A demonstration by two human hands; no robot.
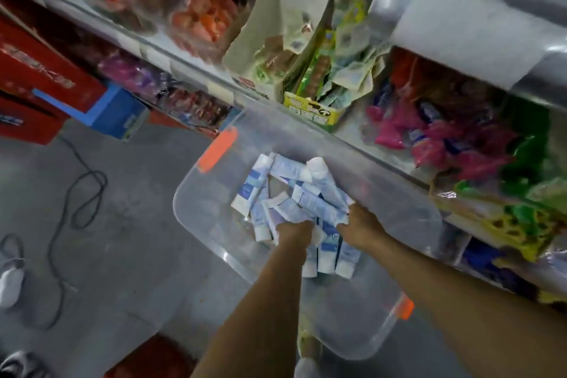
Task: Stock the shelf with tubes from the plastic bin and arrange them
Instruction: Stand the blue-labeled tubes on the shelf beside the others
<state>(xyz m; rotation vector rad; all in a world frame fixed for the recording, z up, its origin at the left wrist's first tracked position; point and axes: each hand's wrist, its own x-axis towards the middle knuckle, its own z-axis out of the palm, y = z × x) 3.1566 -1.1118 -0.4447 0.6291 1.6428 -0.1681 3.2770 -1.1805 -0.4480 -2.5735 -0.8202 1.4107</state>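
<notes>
A black cable loops on the floor at nine o'clock, below red boxes at ten. At the centre sits the clear plastic bin with orange latches – a loose heap of blue-and-white tubes lies inside. The left hand and right hand reach in from six o'clock, fingers curled round tubes. At three o'clock the shelf holds pink packets – a torn carton of green packets stands at twelve.

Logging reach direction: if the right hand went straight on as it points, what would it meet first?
Likely the heaped tubes in the plastic bin; the right hand seems to touch them.
</notes>
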